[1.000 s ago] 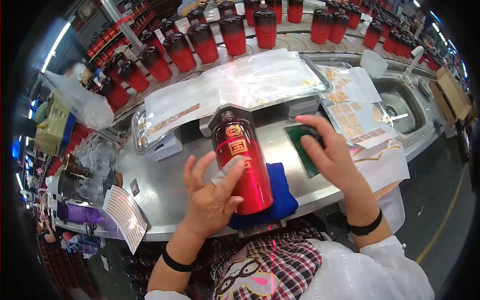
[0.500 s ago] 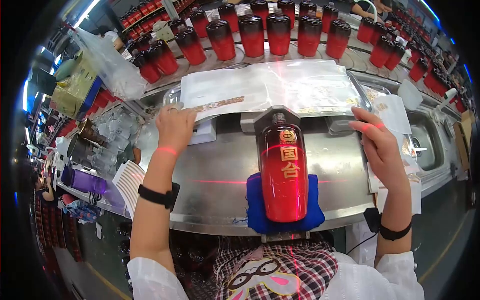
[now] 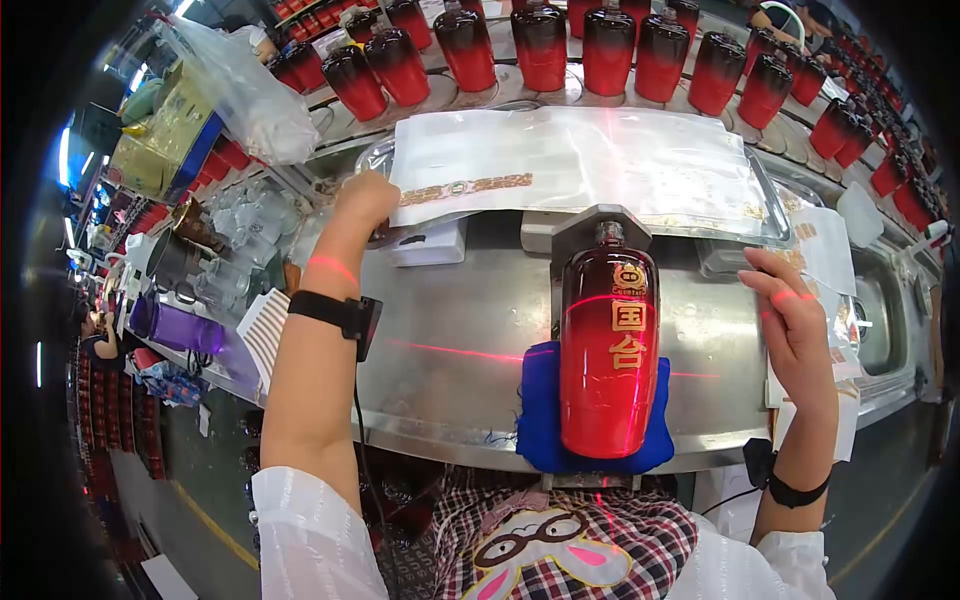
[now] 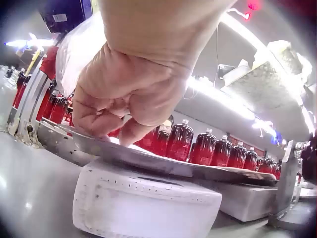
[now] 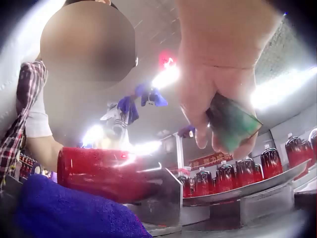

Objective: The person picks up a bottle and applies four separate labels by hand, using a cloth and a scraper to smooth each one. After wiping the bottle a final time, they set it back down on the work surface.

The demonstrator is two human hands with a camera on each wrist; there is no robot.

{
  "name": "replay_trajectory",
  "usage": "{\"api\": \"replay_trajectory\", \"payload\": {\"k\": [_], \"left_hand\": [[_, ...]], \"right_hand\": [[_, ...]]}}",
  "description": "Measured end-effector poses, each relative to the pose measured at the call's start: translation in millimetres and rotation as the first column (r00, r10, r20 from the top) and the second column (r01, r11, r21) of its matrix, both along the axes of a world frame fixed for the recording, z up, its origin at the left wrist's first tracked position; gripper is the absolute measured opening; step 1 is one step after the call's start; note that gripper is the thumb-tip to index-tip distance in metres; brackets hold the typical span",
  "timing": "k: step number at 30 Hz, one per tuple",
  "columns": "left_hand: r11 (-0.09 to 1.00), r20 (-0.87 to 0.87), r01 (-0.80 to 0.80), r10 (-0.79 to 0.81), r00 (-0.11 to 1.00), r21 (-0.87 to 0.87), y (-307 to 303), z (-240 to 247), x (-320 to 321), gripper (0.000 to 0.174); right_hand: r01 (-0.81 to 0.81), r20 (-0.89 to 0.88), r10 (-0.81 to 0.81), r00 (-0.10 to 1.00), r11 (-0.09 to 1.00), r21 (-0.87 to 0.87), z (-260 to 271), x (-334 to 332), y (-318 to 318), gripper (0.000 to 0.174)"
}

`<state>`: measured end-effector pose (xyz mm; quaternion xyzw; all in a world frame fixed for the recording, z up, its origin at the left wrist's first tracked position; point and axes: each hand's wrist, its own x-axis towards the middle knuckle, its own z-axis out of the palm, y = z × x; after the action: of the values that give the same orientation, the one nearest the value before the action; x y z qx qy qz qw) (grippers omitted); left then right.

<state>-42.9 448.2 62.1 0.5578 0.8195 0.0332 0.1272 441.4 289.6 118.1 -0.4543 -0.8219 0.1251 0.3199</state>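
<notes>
A glossy red-and-black bottle (image 3: pixel 590 400) with gold characters lies tilted in a grey metal cradle (image 3: pixel 572 238), its base on a folded blue cloth (image 3: pixel 537 405). My left hand (image 3: pixel 368 200) is at the left end of a metal tray, beside a gold-and-brown decal strip (image 3: pixel 460 188) on white paper. In the left wrist view its bent fingers (image 4: pixel 99 123) reach down at the tray's edge; I cannot tell whether they pinch the strip. Right of the bottle, my right hand (image 3: pixel 795 330) holds a flat green piece (image 5: pixel 235 126), visible in the right wrist view and hidden beneath the hand from above.
The tray (image 3: pixel 768 195) rests above the steel counter (image 3: pixel 460 380) on white boxes (image 4: pixel 143 203). Behind it, several red-and-black bottles (image 3: pixel 540 50) stand along a conveyor. A sink (image 3: pixel 882 325) is at right; glassware (image 3: pixel 240 220) and a striped sheet (image 3: pixel 262 335) are at left.
My left hand has left the bottle and reached to the tray's left end. My right hand has moved right; the green piece that lay on the counter is now in it. The head view has shifted.
</notes>
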Motion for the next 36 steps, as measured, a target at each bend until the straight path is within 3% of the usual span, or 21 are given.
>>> {"api": "replay_trajectory", "payload": {"k": [4,7,11,16,19,23,28,30,33,34,36], "left_hand": [[1.000,0.018,0.009,-0.009,1.000,0.010,8,-6,1,0.030],[0.997,0.012,-0.079,0.079,0.997,0.027,12,-7,2,0.030],[1.000,-0.084,0.015,-0.017,0.996,-0.024,11,-1,-3,0.032],[0.998,-0.232,-0.061,0.060,0.971,0.001,5,-4,11,0.036],[0.999,-0.247,0.013,-0.020,0.969,-0.031,5,-3,14,0.035],[0.999,-0.243,-0.007,0.019,0.970,0.049,-4,7,23,0.032],[0.996,-0.234,0.071,-0.083,0.969,-0.056,8,-6,1,0.029],[0.986,-0.262,0.160,-0.166,0.951,-0.045,8,-3,1,0.028],[0.997,-0.144,0.046,-0.054,0.988,-0.064,6,7,10,0.028],[0.992,-0.133,0.053,-0.037,0.990,0.117,10,-11,-4,0.029],[0.971,-0.186,0.134,-0.096,0.978,0.201,26,-42,-34,0.029]], "right_hand": [[0.016,-0.004,-0.017,1.000,1.000,-0.016,3,4,-3,0.026],[0.010,-0.020,-0.009,1.000,1.000,0.018,3,5,-3,0.025],[0.010,-0.023,-0.010,1.000,1.000,0.003,5,5,-4,0.025],[-0.009,-0.001,0.009,1.000,1.000,0.006,3,2,-3,0.027],[-0.004,0.012,0.004,1.000,1.000,0.021,7,3,-4,0.027],[0.013,-0.003,-0.013,1.000,0.999,0.031,4,6,-3,0.024],[0.037,-0.021,-0.038,0.999,0.998,-0.049,4,3,-4,0.021],[0.020,-0.014,-0.020,1.000,1.000,-0.003,2,5,-2,0.021],[0.028,0.004,-0.028,1.000,0.999,0.041,3,9,-2,0.020],[0.036,0.003,-0.036,0.999,0.999,0.033,4,10,-2,0.020],[0.038,-0.009,-0.038,0.999,0.999,0.009,5,8,-1,0.021]]}}
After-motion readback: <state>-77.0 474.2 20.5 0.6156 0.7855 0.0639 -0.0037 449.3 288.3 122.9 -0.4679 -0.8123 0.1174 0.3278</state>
